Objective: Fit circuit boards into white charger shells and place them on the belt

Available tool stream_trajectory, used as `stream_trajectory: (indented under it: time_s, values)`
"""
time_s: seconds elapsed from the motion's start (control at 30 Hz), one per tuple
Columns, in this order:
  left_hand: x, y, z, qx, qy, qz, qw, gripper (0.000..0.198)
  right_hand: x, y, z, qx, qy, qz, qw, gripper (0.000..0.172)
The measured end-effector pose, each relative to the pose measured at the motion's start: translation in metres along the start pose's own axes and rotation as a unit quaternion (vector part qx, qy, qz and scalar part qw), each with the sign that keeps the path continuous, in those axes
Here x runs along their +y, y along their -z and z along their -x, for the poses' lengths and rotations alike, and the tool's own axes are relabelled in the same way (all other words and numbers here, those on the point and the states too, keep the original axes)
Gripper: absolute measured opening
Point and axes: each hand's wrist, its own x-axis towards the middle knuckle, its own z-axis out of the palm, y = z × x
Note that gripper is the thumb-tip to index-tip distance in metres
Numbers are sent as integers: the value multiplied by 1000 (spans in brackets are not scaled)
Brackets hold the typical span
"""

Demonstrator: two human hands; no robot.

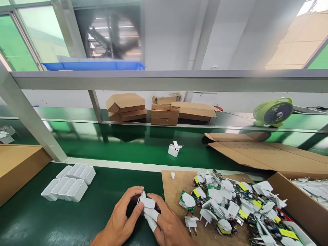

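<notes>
Left hand [120, 222] and right hand [167, 227] both clamp a smooth, boxy white plastic charger shell [148, 203].

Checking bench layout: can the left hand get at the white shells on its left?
Probably yes: only bare green mat lies between the left hand and the white shells, though its fingers hold a small part.
</notes>
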Motion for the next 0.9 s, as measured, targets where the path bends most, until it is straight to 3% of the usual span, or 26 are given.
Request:
stream_trajectory:
  time_s: [0.1,0.2,0.33,0.4,0.53,0.7,0.8,0.9]
  values:
    - [3,-1,1,21,-10,11,1000,43,-2,2,0,18,-2,-24,1000,68]
    - [4,0,2,44,-52,-11,998,52,-2,0,-1,0,-8,-33,999,64]
    - [0,-1,2,-4,-139,-86,987,48,5,-11,0,7,2,-38,999,61]
    - [-2,-2,2,-5,-126,-100,987,49,9,-17,2,40,-5,-39,998,59]
    - [-2,-4,1,20,-31,-57,998,48,12,-22,5,91,-57,-34,994,53]
    - [0,-4,0,9,-12,-30,999,46,5,-13,-3,15,-45,-67,997,54]
    - [0,-5,1,14,-17,-35,999,46,6,-11,-4,15,-60,-73,995,49]
    - [0,-3,1,13,-56,-65,996,54,12,-14,2,10,-36,-30,999,55]
